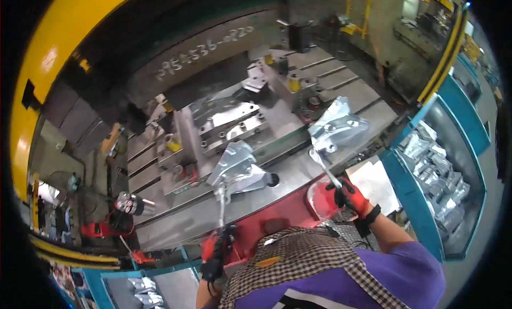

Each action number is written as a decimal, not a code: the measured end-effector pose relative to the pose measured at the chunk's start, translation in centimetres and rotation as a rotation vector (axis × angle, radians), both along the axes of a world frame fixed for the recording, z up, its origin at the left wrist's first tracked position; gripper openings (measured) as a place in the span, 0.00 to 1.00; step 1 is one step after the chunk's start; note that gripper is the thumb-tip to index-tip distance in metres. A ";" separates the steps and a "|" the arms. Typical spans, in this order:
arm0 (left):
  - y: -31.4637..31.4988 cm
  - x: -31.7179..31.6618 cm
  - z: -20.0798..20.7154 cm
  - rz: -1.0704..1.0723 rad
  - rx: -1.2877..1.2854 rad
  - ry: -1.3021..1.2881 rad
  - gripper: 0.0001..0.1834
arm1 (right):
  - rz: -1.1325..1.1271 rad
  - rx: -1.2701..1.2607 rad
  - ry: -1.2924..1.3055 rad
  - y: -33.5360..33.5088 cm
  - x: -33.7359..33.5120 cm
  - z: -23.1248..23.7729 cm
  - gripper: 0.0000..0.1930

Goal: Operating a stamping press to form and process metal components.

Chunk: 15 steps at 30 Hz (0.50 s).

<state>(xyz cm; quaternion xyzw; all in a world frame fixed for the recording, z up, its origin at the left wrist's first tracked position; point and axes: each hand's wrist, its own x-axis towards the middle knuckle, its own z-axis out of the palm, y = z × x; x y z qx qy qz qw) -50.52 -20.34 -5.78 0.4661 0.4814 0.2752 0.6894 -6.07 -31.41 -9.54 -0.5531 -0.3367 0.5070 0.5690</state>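
Observation:
My left hand [217, 249], in a red and black glove, is closed around the near end of a long grey pick-up tool [222, 207]. The tool's far end meets a bent silver sheet-metal part [237, 169], which is over the front of the press bed. My right hand [351, 198], gloved the same way, is closed on a second long grey tool [324, 164]. Its tip touches another bent sheet-metal part [338, 125] at the right side of the bed. How the tool tips grip the parts is too small to tell.
Behind the parts stands a steel die [234, 122] on the slotted press bed [368, 98]. A blue bin [474, 213] of metal parts is at the right, a second blue bin [176, 287] at the lower left. A silver cylinder [136, 204] stands front left. Yellow press frame [58, 47] borders the left.

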 end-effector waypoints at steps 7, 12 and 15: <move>-1.1 -3.4 -5.4 -0.013 0.038 -0.050 0.18 | -0.285 -0.193 0.090 -0.7 8.3 2.3 0.17; -0.3 -3.5 -7.1 -0.083 -0.100 -0.197 0.20 | -0.258 -0.186 0.034 -0.7 7.6 2.7 0.17; -0.6 -2.4 -4.9 -0.158 0.048 -0.132 0.21 | -0.234 -0.075 0.142 1.0 6.5 1.1 0.16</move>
